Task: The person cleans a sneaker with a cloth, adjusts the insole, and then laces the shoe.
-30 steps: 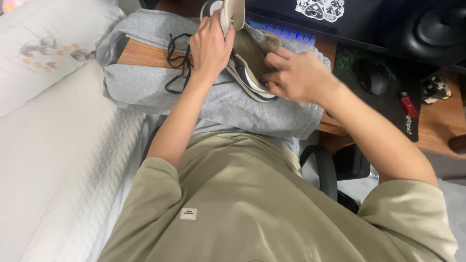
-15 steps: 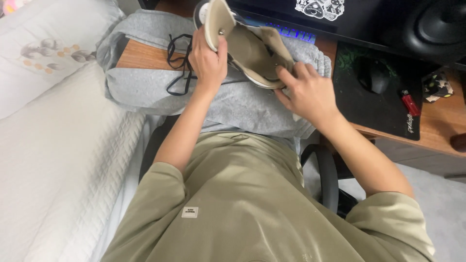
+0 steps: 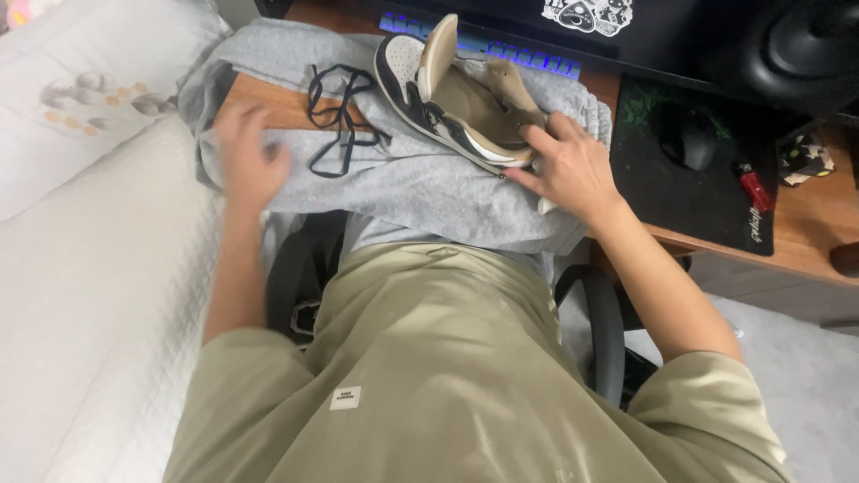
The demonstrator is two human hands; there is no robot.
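Right hand (image 3: 573,170) fingers grip the shoe (image 3: 452,98) heel on the grey cloth (image 3: 429,192); left hand (image 3: 249,159), blurred, open over the cloth beside the black lace (image 3: 335,112) near the tabletop's (image 3: 268,100) left edge.

The left hand (image 3: 246,156) is off the sneaker (image 3: 452,94) and now hovers, blurred, over the grey cloth (image 3: 420,192) at left. The sneaker lies lower on the cloth, steadied only by the right hand (image 3: 568,165).
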